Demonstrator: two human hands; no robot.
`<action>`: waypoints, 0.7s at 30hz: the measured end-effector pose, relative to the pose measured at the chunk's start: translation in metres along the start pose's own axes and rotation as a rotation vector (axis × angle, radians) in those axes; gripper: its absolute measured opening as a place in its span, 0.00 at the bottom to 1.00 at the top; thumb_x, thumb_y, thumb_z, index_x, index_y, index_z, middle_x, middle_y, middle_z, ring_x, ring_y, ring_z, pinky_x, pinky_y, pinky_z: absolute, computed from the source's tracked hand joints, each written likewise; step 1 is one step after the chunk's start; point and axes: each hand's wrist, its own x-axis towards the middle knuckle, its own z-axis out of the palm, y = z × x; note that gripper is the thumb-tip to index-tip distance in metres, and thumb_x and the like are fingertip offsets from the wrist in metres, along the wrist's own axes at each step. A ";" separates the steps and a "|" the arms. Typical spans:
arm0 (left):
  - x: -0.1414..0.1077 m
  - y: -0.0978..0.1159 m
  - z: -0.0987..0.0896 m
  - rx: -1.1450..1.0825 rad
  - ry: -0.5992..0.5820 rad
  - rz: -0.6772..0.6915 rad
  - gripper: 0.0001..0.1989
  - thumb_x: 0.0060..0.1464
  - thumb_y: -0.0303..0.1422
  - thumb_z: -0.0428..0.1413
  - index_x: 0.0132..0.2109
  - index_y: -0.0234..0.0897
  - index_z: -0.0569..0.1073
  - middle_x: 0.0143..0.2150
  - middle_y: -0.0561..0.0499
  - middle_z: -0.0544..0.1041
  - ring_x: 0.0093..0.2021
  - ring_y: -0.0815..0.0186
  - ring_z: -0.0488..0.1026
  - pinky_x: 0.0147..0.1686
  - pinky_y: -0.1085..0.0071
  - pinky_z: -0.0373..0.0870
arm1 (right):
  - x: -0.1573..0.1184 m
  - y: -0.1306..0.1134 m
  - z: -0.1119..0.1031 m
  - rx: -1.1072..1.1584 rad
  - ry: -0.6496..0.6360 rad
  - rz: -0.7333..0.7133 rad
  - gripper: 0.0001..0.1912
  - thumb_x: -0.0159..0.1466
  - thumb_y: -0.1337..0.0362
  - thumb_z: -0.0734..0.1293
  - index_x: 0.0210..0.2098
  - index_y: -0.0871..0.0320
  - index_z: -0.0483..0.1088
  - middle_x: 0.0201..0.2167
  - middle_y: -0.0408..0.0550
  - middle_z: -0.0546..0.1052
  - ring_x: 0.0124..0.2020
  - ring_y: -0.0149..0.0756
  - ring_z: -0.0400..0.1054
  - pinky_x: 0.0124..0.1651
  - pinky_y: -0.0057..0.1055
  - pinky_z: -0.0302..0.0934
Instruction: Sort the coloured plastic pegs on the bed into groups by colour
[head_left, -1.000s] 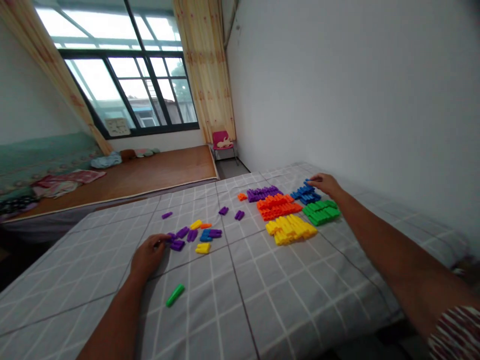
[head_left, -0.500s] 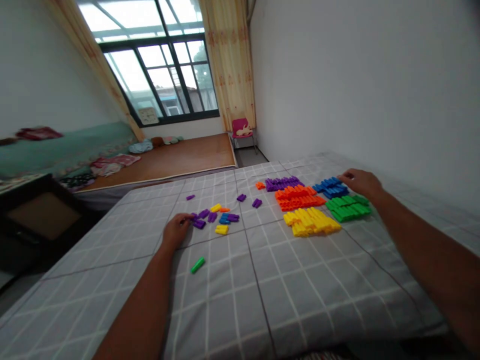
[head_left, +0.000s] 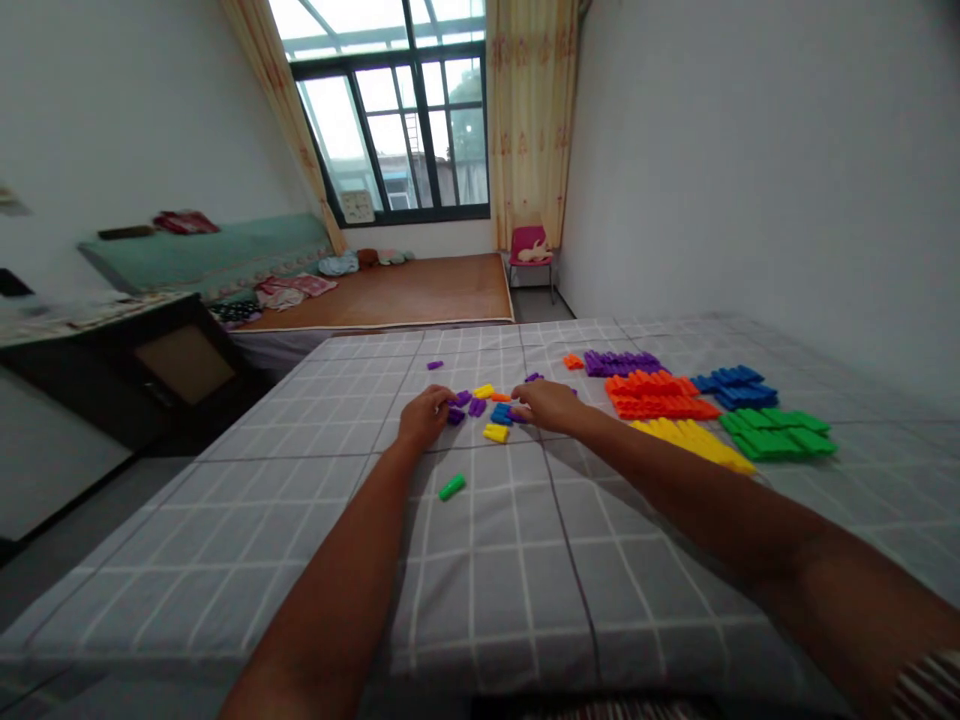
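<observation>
Small tube-shaped plastic pieces lie loosely between my hands on a grey checked cloth. My left hand (head_left: pixel 426 415) has its fingers closed at the edge of a purple piece (head_left: pixel 456 417). From the right, my right hand (head_left: pixel 547 406) reaches over the loose pieces, thumb and fingers apart, beside a blue piece (head_left: pixel 501 414) and a partly covered purple one. Around them are a yellow piece (head_left: pixel 496 433), another yellow piece (head_left: pixel 484 391), an orange piece (head_left: pixel 501 398) and a purple piece (head_left: pixel 478 408). A green piece (head_left: pixel 452 487) lies nearer me.
Sorted rows stand at right: purple (head_left: pixel 622 364), orange (head_left: pixel 660 396), blue (head_left: pixel 739 387), green (head_left: pixel 778 434) and yellow (head_left: pixel 694 445), the yellow partly behind my right forearm. A lone purple piece (head_left: pixel 435 366) lies farther back. Beyond are a brown bed (head_left: pixel 420 290) and a pink chair (head_left: pixel 528 240).
My right hand has moved left from beside the blue row to the loose pieces. My left hand stays by the purple pieces. The view has turned left.
</observation>
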 end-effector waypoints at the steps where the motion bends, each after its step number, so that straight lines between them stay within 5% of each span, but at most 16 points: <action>1: 0.001 0.005 0.001 -0.025 -0.013 0.032 0.14 0.56 0.26 0.49 0.43 0.40 0.78 0.46 0.49 0.77 0.44 0.63 0.75 0.46 0.68 0.70 | 0.008 -0.004 0.005 -0.025 -0.036 0.026 0.17 0.61 0.55 0.68 0.46 0.57 0.74 0.43 0.58 0.79 0.42 0.46 0.73 0.39 0.34 0.62; 4: 0.003 0.020 0.007 -0.127 -0.061 0.122 0.14 0.58 0.28 0.49 0.46 0.40 0.77 0.46 0.48 0.78 0.46 0.64 0.74 0.49 0.68 0.69 | 0.024 -0.005 0.017 0.069 -0.067 -0.047 0.14 0.58 0.62 0.70 0.43 0.58 0.75 0.40 0.56 0.79 0.40 0.45 0.73 0.39 0.33 0.62; 7: 0.004 0.033 0.015 -0.206 -0.123 0.149 0.15 0.60 0.35 0.50 0.50 0.38 0.76 0.46 0.46 0.79 0.44 0.62 0.75 0.47 0.67 0.70 | 0.029 -0.002 0.026 0.270 0.068 -0.175 0.16 0.54 0.70 0.71 0.43 0.59 0.75 0.40 0.51 0.79 0.39 0.39 0.72 0.41 0.30 0.61; 13: 0.004 0.034 0.016 -0.225 -0.208 0.118 0.15 0.56 0.35 0.55 0.48 0.39 0.78 0.44 0.46 0.81 0.43 0.60 0.76 0.47 0.65 0.70 | 0.025 0.008 0.047 0.657 0.164 -0.233 0.12 0.56 0.66 0.70 0.41 0.59 0.75 0.36 0.47 0.79 0.38 0.37 0.71 0.42 0.33 0.63; 17: 0.007 0.023 0.006 -0.371 -0.113 -0.052 0.17 0.55 0.40 0.56 0.48 0.38 0.78 0.44 0.46 0.81 0.42 0.59 0.77 0.43 0.65 0.72 | 0.022 0.021 0.050 0.712 0.187 -0.181 0.14 0.60 0.63 0.67 0.44 0.58 0.76 0.42 0.50 0.79 0.43 0.40 0.72 0.48 0.37 0.63; 21: 0.008 0.028 0.005 -0.720 -0.098 -0.217 0.28 0.49 0.48 0.60 0.52 0.33 0.74 0.40 0.44 0.80 0.34 0.61 0.77 0.31 0.68 0.73 | 0.022 0.018 0.048 0.602 0.454 -0.078 0.14 0.64 0.59 0.63 0.46 0.56 0.76 0.45 0.53 0.78 0.48 0.42 0.69 0.54 0.43 0.61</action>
